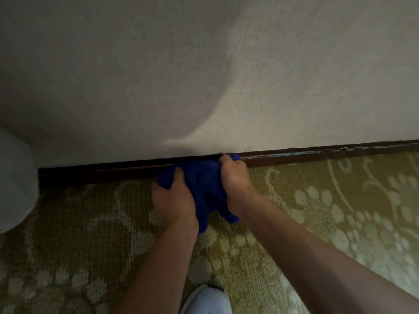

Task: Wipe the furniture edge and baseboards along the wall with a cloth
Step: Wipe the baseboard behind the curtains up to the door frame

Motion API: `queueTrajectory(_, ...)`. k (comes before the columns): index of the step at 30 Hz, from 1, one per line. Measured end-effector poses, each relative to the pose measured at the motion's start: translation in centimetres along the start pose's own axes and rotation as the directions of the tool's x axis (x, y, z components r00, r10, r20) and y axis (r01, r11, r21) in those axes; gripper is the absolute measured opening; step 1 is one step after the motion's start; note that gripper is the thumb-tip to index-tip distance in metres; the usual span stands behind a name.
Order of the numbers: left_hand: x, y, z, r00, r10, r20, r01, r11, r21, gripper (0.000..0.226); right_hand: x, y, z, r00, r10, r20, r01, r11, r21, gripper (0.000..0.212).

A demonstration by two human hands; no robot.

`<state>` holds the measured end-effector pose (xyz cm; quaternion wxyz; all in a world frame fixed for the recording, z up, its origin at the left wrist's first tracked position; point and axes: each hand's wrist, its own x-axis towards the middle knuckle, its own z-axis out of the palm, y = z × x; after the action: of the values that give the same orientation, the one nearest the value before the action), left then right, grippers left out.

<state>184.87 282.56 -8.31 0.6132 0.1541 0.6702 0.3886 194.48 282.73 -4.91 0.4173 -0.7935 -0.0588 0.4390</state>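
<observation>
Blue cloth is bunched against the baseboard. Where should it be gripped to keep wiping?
Grip the blue cloth by its bunched upper folds, from the carpet side, as the left hand and right hand do; its loose tail hangs toward the carpet.

Carpeted room, home or hotel by look. Olive carpet [294, 223] with pale floral scroll pattern, wall to wall. Textured off-white wall [204, 75], dark wood baseboard [317, 155] at foot. Pale rounded object [13, 177] at left edge (cannot tell what).
</observation>
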Motion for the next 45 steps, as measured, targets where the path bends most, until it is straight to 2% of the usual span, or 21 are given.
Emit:
queueTrajectory(1, 0.2, -0.1, -0.6, 1.000, 0.007, -0.012, -0.008, 0.999, -0.053, 0.066, -0.6, 0.0, 0.4, 0.999, -0.001, 0.050, 0.001, 1.000, -0.004, 0.040)
queueTrajectory(3, 0.4, -0.2, -1.8, 0.998, -0.021, 0.066, 0.030, 0.991, -0.133, 0.075, -0.8, 0.2, 0.1, 0.993, 0.015, 0.119, -0.017, 1.000, 0.013, 0.018)
queueTrajectory(6, -0.4, -0.2, -2.2, 0.976, -0.157, 0.153, 0.170, 0.983, -0.075, 0.082, -1.2, 0.4, -2.2, 0.988, -0.008, 0.157, -0.001, 0.999, 0.051, 0.021)
queueTrajectory(8, -2.3, -0.2, -1.5, 0.970, -0.220, 0.098, 0.225, 0.974, -0.035, 0.076, -2.5, 0.0, -4.0, 0.993, -0.036, 0.112, 0.033, 0.999, 0.030, 0.010)
queueTrajectory(11, -7.0, -0.3, 0.6, 0.978, -0.207, 0.035, 0.207, 0.978, 0.006, 0.064, -5.3, -1.3, -8.2, 0.996, -0.038, 0.082, 0.043, 0.997, -0.059, 0.016)
queueTrajectory(13, -10.6, -0.8, 1.4, 0.979, -0.192, 0.067, 0.194, 0.981, -0.018, 0.061, -7.1, -2.1, -11.2, 0.998, -0.025, 0.060, 0.031, 0.995, -0.093, 0.016)
queueTrajectory(16, -13.4, -2.0, 2.6, 0.966, -0.223, 0.131, 0.232, 0.971, -0.060, 0.052, -8.6, -3.2, -14.2, 1.000, -0.006, -0.023, 0.005, 1.000, -0.007, 0.003)
queueTrajectory(19, -13.0, -0.9, 3.3, 0.998, -0.066, 0.024, 0.068, 0.990, -0.123, 0.045, -7.2, -3.1, -13.5, 1.000, 0.002, -0.001, -0.002, 0.991, 0.131, 0.011)
queueTrajectory(21, -11.8, 0.1, 3.3, 0.993, 0.093, -0.075, -0.101, 0.989, -0.109, 0.040, -6.0, -1.8, -11.9, 0.987, 0.035, 0.156, -0.070, 0.972, 0.224, 0.024)
queueTrajectory(24, -8.5, 0.7, 3.1, 0.937, 0.293, -0.193, -0.308, 0.950, -0.053, 0.037, -4.8, 0.1, -8.8, 0.906, 0.064, 0.418, -0.189, 0.945, 0.266, 0.033)
queueTrajectory(27, -5.1, 0.1, 3.0, 0.868, 0.451, -0.208, -0.428, 0.891, 0.149, 0.029, -2.8, 1.2, -6.7, 0.881, 0.067, 0.468, -0.226, 0.929, 0.293, 0.034)
queueTrajectory(32, -4.0, -0.8, 4.4, 0.782, 0.576, -0.236, -0.492, 0.805, 0.332, 0.030, 0.8, 0.4, -7.0, 0.899, 0.072, 0.432, -0.213, 0.934, 0.288, 0.029)
queueTrajectory(40, -4.8, -1.4, 7.0, 0.704, 0.619, -0.348, -0.397, 0.749, 0.530, 0.025, 1.8, -0.6, -8.6, 0.862, 0.120, 0.492, -0.232, 0.957, 0.173, 0.027)
queueTrajectory(42, -4.4, -1.6, 6.9, 0.680, 0.641, -0.357, -0.394, 0.729, 0.560, 0.024, 1.3, -0.8, -8.2, 0.857, 0.167, 0.488, -0.280, 0.945, 0.170, 0.034)
queueTrajectory(45, -4.3, -2.3, 7.3, 0.649, 0.657, -0.384, -0.419, 0.730, 0.540, 0.026, 1.9, -1.1, -8.2, 0.852, 0.222, 0.474, -0.283, 0.957, 0.059, 0.050)
